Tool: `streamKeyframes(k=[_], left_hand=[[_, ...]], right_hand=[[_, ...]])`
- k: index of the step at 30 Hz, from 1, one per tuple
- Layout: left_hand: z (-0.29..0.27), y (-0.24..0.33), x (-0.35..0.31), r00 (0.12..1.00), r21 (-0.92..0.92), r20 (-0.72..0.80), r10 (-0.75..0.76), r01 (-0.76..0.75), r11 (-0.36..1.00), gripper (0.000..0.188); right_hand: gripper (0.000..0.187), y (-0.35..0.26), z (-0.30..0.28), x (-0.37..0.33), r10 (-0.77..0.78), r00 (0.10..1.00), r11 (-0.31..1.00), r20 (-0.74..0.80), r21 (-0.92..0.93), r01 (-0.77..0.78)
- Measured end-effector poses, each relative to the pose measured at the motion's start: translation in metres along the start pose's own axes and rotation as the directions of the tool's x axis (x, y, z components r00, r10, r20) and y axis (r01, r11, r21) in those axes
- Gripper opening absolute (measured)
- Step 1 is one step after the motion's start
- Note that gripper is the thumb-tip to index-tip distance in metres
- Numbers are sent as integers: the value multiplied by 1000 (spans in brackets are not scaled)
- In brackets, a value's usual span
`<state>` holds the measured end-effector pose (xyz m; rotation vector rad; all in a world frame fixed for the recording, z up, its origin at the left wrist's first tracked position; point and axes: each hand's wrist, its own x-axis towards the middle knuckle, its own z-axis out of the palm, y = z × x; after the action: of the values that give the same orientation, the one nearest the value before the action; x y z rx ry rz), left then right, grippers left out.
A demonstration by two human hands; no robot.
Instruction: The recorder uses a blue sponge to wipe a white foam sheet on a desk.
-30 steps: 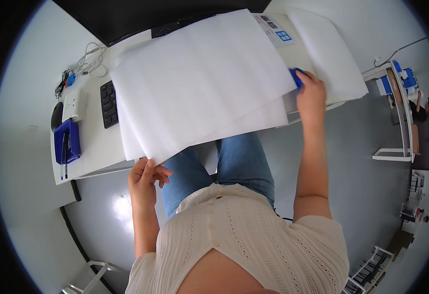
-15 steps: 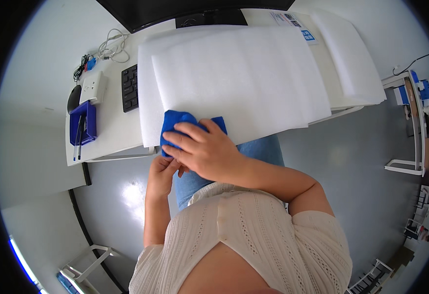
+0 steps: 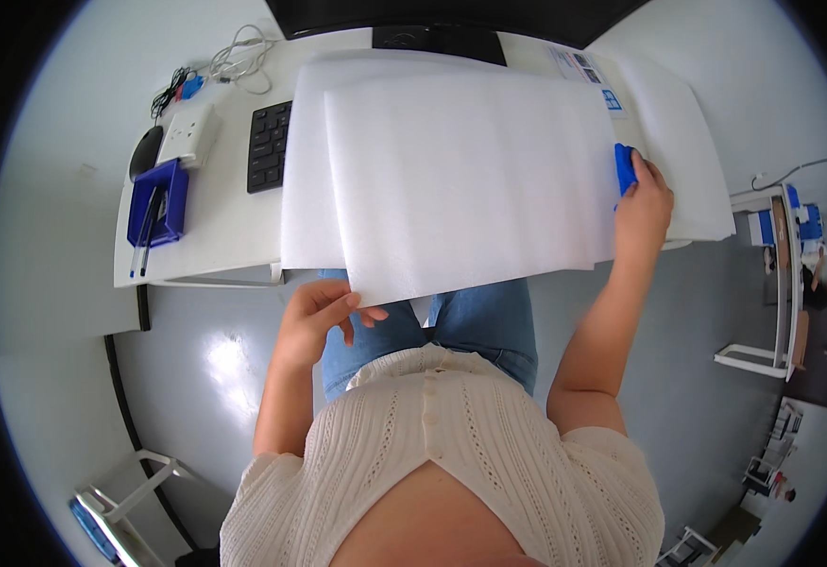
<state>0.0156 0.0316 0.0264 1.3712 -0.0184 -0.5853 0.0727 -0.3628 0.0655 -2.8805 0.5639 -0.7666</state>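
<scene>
A white foam sheet (image 3: 470, 180) lies over the desk, on top of a second white sheet (image 3: 309, 208) that shows along its left side. My left hand (image 3: 323, 312) pinches the near left corner of the top sheet between thumb and fingers, at the desk's front edge. On the right, my right hand (image 3: 647, 194) is wrapped round a folded blue cloth (image 3: 625, 172) beside the sheet's right edge. Part of the cloth is hidden under the fingers.
A black keyboard (image 3: 267, 146) sits left of the sheets, partly covered. Further left are a blue tray (image 3: 172, 203) with pens, a white power strip (image 3: 187, 134), a black mouse (image 3: 146, 151) and coiled cables (image 3: 240, 61). A monitor (image 3: 451, 17) stands behind; another white sheet (image 3: 682, 142) lies right.
My right hand has moved with the blue cloth from the near left corner to the right edge of the sheet. The left hand stays at the corner, which now reaches over the desk edge.
</scene>
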Motion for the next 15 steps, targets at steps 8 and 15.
streamKeyframes(k=[8,15], left_hand=[[13,-7,7,996,-173,67,-54,65,983,29],[17,-6,1,997,-153,61,-40,49,987,25]], right_hand=[[35,-146,-34,-87,-971,231,136,-55,672,728],[37,-194,10,-39,-991,-45,-98,-128,449,888]])
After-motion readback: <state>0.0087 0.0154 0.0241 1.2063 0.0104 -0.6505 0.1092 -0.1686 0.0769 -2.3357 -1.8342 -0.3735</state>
